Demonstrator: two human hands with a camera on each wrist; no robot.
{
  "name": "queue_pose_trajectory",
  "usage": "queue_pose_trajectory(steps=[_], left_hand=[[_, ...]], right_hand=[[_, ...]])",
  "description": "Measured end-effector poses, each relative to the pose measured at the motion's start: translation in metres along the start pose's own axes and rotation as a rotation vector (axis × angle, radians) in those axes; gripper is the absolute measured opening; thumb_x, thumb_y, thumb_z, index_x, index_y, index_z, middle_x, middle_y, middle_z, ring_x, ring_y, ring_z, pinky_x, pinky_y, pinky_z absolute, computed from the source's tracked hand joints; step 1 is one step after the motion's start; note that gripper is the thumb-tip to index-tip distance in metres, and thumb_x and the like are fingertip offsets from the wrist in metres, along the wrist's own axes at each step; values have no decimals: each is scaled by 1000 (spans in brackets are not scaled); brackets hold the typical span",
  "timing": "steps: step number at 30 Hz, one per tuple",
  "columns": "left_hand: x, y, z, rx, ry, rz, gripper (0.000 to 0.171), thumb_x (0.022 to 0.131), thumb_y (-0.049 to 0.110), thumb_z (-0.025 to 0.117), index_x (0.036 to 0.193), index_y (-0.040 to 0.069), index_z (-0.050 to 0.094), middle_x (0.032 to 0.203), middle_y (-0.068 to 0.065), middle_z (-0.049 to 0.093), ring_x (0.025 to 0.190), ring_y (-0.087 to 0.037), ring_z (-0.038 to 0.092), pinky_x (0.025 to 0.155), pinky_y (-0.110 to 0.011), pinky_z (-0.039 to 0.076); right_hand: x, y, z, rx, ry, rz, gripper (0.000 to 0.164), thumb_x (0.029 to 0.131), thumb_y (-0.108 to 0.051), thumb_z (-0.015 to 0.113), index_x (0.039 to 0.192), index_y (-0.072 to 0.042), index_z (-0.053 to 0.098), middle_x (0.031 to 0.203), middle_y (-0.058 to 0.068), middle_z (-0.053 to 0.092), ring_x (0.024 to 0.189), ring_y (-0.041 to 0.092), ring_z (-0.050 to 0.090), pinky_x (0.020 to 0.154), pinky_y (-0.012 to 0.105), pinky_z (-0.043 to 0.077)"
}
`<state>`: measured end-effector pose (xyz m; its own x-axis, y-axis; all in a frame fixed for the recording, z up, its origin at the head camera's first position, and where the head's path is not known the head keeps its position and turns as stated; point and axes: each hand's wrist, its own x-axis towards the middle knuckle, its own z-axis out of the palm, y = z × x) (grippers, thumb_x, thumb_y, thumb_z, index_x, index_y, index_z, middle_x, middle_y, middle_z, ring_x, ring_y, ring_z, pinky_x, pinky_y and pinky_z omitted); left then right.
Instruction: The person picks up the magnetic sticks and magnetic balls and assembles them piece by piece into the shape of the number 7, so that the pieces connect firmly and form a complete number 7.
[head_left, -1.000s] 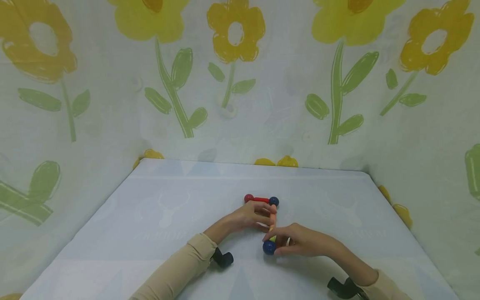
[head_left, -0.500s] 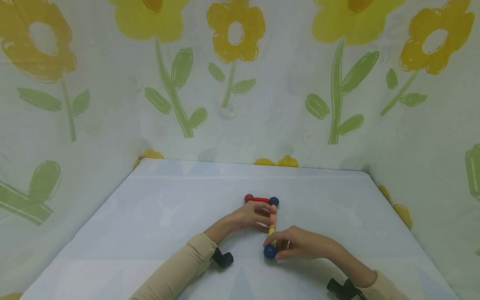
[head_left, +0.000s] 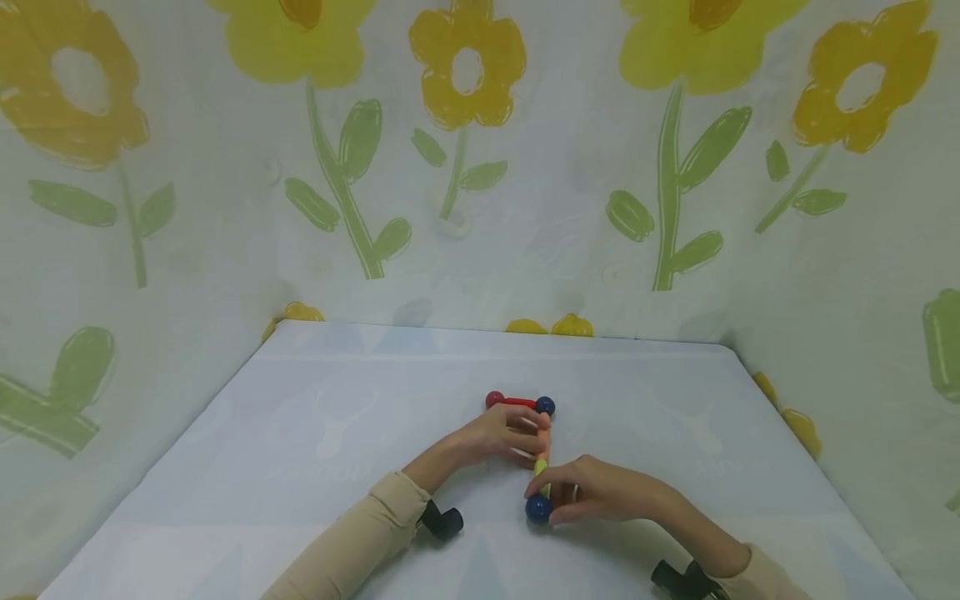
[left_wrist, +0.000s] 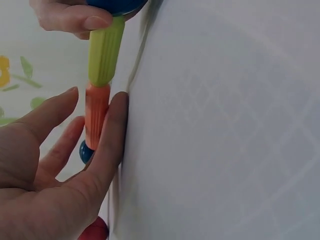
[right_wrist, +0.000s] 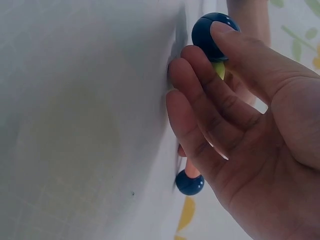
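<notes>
Toy building rods and balls are joined in an L on the table. In the head view, a red ball (head_left: 495, 401), a red rod (head_left: 520, 402) and a dark blue ball (head_left: 545, 406) form the far side. An orange rod (left_wrist: 95, 116) and a yellow-green rod (left_wrist: 104, 54) run from that corner toward the person, up to a larger blue ball (head_left: 537, 509). My left hand (head_left: 498, 433) holds the orange rod between its fingers. With thumb and fingers on opposite sides, my right hand (head_left: 602, 488) grips the larger blue ball; its fingers partly hide the yellow-green rod.
The pale table (head_left: 360, 492) reaches back to a fabric wall (head_left: 555, 167) printed with yellow flowers. A dark wrist mount (head_left: 442, 522) sits under the left sleeve, and another (head_left: 684, 578) by the right forearm.
Over the first half second, my right hand and the larger blue ball shift slightly toward the person, and more of the yellow-green rod shows. My left hand stays at the orange rod.
</notes>
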<state>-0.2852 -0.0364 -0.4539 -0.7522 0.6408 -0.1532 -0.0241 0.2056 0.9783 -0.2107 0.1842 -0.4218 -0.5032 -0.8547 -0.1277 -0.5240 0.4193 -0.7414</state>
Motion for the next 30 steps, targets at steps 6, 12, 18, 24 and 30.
queue_pose_trajectory(steps=[6, 12, 18, 24, 30], left_hand=[[-4, 4, -3, 84, 8, 10, 36, 88, 17, 73, 123, 11, 65, 116, -8, 67, 100, -18, 68, 80, -35, 60], [-9, 4, -4, 103, -6, 5, 36, 89, 18, 73, 123, 11, 65, 119, -7, 67, 100, -17, 67, 79, -35, 60], [-17, 4, -9, 69, -9, -14, 36, 89, 16, 72, 123, 9, 63, 118, -9, 66, 95, -20, 70, 80, -36, 60], [-25, 3, -15, 84, -10, -21, 38, 89, 19, 73, 123, 7, 62, 117, -9, 67, 94, -20, 70, 79, -36, 60], [-35, 4, -22, 151, -2, -23, 39, 89, 23, 73, 124, 10, 62, 115, -6, 68, 94, -20, 70, 79, -35, 60]], right_hand=[[3, 4, 2, -17, -3, 1, 33, 94, -27, 65, 126, -19, 60, 90, -9, 69, 80, -5, 60, 77, 19, 55], [3, 6, 4, -4, -7, 23, 33, 94, -26, 66, 126, -20, 60, 90, -10, 68, 78, -6, 60, 77, 18, 55], [2, 9, 5, 9, 0, 44, 33, 94, -26, 66, 126, -21, 60, 91, -11, 69, 78, -5, 60, 77, 18, 54], [1, 8, 6, 9, 7, 59, 35, 93, -26, 67, 127, -21, 61, 91, -12, 68, 78, -5, 59, 76, 18, 54], [1, 6, 5, 6, 22, 71, 39, 91, -27, 69, 129, -21, 60, 91, -11, 69, 78, -4, 61, 76, 18, 54]])
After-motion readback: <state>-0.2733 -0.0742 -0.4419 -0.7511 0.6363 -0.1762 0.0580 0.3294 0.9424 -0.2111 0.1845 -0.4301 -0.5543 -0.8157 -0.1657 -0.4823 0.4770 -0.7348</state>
